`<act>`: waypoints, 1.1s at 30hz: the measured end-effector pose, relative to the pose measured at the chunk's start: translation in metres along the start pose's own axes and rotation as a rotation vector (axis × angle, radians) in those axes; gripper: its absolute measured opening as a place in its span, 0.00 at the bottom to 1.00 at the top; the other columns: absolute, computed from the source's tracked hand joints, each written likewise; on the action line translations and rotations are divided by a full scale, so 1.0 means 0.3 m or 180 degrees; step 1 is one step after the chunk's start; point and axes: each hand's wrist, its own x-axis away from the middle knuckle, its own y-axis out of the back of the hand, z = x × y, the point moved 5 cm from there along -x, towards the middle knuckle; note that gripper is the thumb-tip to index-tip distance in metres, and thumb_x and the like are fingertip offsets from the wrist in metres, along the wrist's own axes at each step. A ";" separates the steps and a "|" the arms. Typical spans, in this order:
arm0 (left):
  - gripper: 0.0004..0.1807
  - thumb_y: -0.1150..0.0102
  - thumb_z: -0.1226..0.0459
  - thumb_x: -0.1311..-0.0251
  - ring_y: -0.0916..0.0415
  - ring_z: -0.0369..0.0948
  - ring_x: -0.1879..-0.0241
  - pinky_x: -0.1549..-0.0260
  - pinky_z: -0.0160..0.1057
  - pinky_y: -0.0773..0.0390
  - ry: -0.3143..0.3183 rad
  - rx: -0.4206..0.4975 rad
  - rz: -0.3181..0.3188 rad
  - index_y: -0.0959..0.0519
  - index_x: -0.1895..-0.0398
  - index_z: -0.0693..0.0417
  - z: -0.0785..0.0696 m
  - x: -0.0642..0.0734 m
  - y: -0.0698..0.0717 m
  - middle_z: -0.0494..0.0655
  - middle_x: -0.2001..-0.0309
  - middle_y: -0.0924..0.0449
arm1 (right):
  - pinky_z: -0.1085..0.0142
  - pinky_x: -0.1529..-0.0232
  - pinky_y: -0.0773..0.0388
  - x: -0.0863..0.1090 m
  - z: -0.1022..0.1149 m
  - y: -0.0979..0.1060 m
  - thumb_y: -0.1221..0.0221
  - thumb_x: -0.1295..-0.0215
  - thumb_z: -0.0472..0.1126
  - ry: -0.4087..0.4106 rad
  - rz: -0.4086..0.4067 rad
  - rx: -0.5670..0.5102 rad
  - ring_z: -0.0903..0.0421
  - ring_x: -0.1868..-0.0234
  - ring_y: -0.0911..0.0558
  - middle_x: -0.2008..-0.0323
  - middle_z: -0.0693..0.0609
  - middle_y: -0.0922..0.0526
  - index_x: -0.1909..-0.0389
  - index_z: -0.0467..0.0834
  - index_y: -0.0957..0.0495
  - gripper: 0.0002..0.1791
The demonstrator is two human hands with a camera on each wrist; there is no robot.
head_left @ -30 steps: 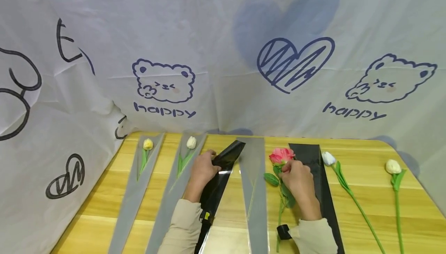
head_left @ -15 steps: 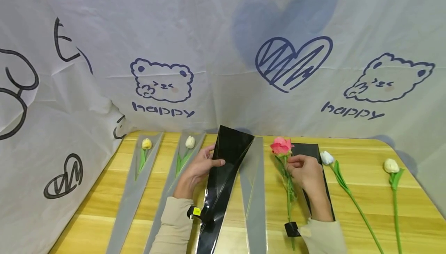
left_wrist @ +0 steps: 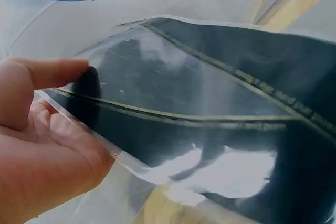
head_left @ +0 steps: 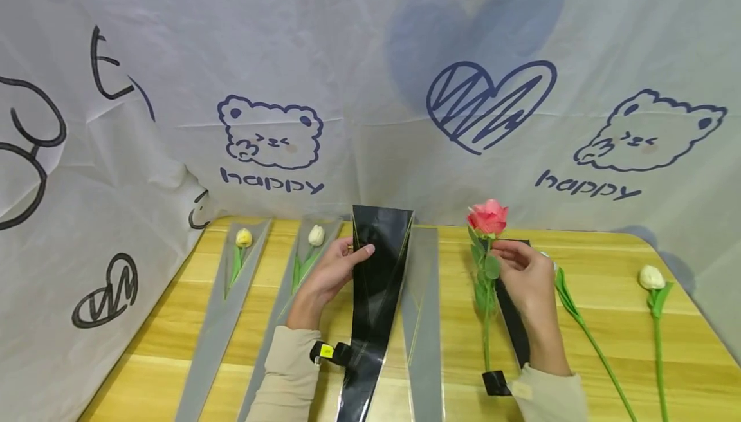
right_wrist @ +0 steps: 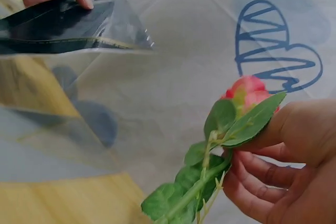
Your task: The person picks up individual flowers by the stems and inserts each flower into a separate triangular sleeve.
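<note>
My left hand (head_left: 332, 271) grips a black flower sleeve (head_left: 379, 274) near its wide top, thumb across the front. In the left wrist view the sleeve (left_wrist: 173, 93) shows a clear film front with thin gold lines; the thumb presses on its edge. With thumb and fingers my right hand (head_left: 527, 280) pinches the stem of a pink rose (head_left: 488, 217) just beneath the bloom. The rose stands nearly upright, apart from the sleeve and to its right. Green leaves (right_wrist: 254, 119) cover part of the bloom in the right wrist view.
Two grey sleeves hold a yellow tulip (head_left: 244, 237) and a white tulip (head_left: 316, 235) on the left. A grey sleeve (head_left: 426, 319) lies mid-table. Behind the right hand lies another black sleeve (head_left: 514, 322). A loose white tulip (head_left: 651, 277) lies at right, near another tulip stem (head_left: 596, 345).
The left hand has raised the black sleeve and turned its front towards the camera, its top now level. The right hand has lifted the rose up and to the right, straightening it.
</note>
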 end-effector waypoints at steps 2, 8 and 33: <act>0.09 0.48 0.64 0.22 0.15 0.39 0.63 0.61 0.39 0.17 -0.0018 -0.0010 0.0002 0.23 0.51 0.61 -0.004 -0.001 -0.004 0.46 0.64 0.14 | 0.79 0.60 0.22 0.001 0.007 0.007 0.35 0.32 0.30 -0.0030 -0.0041 -0.0227 0.71 0.64 0.18 0.56 0.40 0.13 0.49 0.32 0.16 0.12; 0.10 0.48 0.64 0.22 0.18 0.37 0.66 0.62 0.37 0.18 -0.0137 -0.0176 -0.0040 0.20 0.59 0.61 -0.011 0.000 -0.010 0.45 0.67 0.14 | 0.77 0.58 0.21 0.004 0.010 0.017 0.35 0.33 0.30 -0.0212 -0.0003 -0.0672 0.69 0.62 0.16 0.63 0.58 0.15 0.45 0.30 0.19 0.16; 0.20 0.31 0.71 0.37 0.18 0.40 0.63 0.62 0.36 0.20 -0.0615 -0.0979 -0.0211 0.21 0.43 0.68 -0.027 -0.013 -0.053 0.55 0.56 0.15 | 0.75 0.66 0.20 0.026 0.093 0.100 0.31 0.37 0.30 -0.0098 -0.0742 -0.1809 0.61 0.62 0.14 0.62 0.52 0.15 0.53 0.34 0.16 0.12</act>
